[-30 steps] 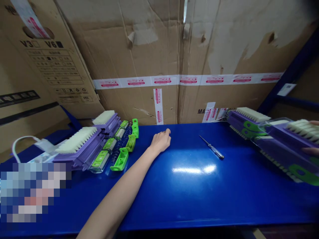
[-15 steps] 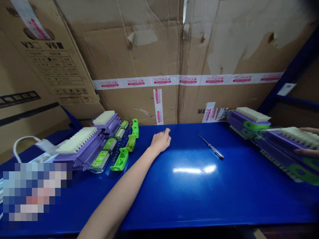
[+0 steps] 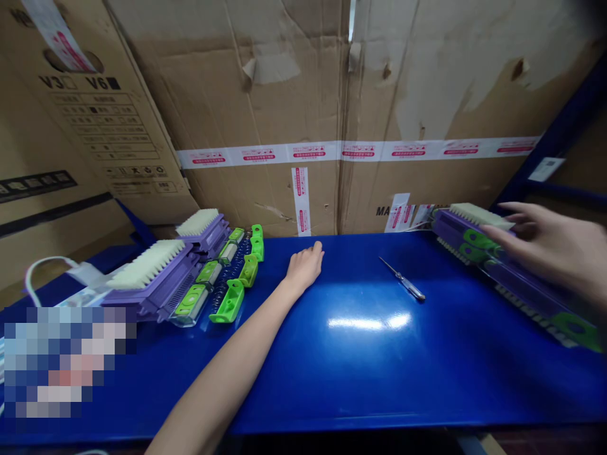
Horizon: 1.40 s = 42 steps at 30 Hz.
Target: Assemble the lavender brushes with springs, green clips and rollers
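My left hand (image 3: 305, 266) rests on the blue table (image 3: 351, 354) near its back edge, fingers loosely curled, holding nothing that I can see. My right hand (image 3: 550, 251) hovers at the right with fingers spread, above a long purple brush unit (image 3: 516, 281) with green clips and white bristles. It holds nothing. A small screwdriver (image 3: 404, 280) lies on the table between the two hands.
Two purple brush units (image 3: 164, 275) with white bristles lie at the left, beside a row of green clips and springs (image 3: 237, 278). A white cable (image 3: 40, 268) loops at the far left. Large cardboard boxes (image 3: 308, 114) wall off the back of the table.
My right hand has let go of the purple brush unit at the right and moved left, now open above it. The unit lies lower on the table. My left hand stays put.
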Available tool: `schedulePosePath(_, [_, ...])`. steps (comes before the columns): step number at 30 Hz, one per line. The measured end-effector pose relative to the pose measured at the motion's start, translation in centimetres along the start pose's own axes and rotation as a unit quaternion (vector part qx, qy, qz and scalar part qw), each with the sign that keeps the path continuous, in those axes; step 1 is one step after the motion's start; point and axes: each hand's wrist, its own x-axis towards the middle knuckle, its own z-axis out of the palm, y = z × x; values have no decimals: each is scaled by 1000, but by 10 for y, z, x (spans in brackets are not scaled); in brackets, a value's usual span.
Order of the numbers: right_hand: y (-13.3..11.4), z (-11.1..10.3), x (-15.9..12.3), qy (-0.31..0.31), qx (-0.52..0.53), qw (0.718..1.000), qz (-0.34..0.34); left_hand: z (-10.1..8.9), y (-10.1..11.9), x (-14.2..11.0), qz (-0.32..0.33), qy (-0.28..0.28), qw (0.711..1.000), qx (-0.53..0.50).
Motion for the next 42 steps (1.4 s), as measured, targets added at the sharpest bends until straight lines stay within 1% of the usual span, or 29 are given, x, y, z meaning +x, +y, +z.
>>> schedulePosePath(2, [-20,28,8,-5,-8,1000,5,1,0,0,1,5,1000,11])
schedulePosePath(5, [-64,85,16,-52,-33,998,-4,3,0,0,0,15,1000,23])
schedulePosePath(8, [-100,139,12,-141,-28,986,-80,4,-1,1,-9,19,999,26])
schedulePosePath(10, [-113,163,3,-175,-10,977,-120,4,-1,1,-16,17,999,25])
schedulePosePath(12, [-118,178,-8,-206,4,966,-157,4,0,1,-22,15,999,25])
schedulePosePath(14, [-117,184,-18,-223,7,961,-165,3,1,1,-22,11,999,24])
schedulePosePath(17, [-115,184,-24,-231,8,959,-162,0,0,6,-26,24,999,21])
schedulePosePath(19, [-114,183,-25,-232,4,959,-162,-8,-6,13,-48,54,997,18])
schedulePosePath(21, [-115,182,-24,-232,1,959,-162,-22,-19,22,-89,93,991,25])
schedulePosePath(23, [-115,182,-23,-233,1,959,-162,-42,-39,30,-133,140,980,55])
schedulePosePath(25, [-116,182,-23,-234,1,959,-162,-64,-65,35,-180,179,962,99])
schedulePosePath(28, [-116,182,-23,-236,-1,958,-160,-92,-110,36,-276,202,928,147])
schedulePosePath(30, [-116,181,-23,-237,1,958,-160,-104,-141,34,-330,176,915,151])
schedulePosePath(31, [-117,181,-23,-237,2,958,-159,-108,-156,32,-373,145,906,137])
schedulePosePath(32, [-117,180,-24,-237,3,958,-159,-110,-169,31,-425,119,890,117])
schedulePosePath(33, [-117,180,-24,-237,4,958,-158,-112,-181,29,-453,100,882,85])
schedulePosePath(35, [-118,179,-24,-237,4,959,-158,-112,-199,26,-469,102,877,4])
schedulePosePath(37, [-117,180,-23,-237,2,958,-158,-113,-206,22,-438,133,888,-45])
schedulePosePath(38, [-117,180,-23,-238,2,958,-159,-114,-205,21,-426,134,894,-44])
schedulePosePath(39, [-117,180,-23,-238,0,958,-159,-116,-201,20,-421,126,898,-25])
schedulePosePath(40, [-117,181,-23,-239,-2,958,-159,-118,-195,19,-423,105,900,9])
schedulePosePath(41, [-117,181,-23,-239,-4,958,-158,-121,-186,18,-436,86,895,45])
schedulePosePath(42, [-117,181,-23,-239,-7,958,-158,-125,-175,18,-431,89,895,75])
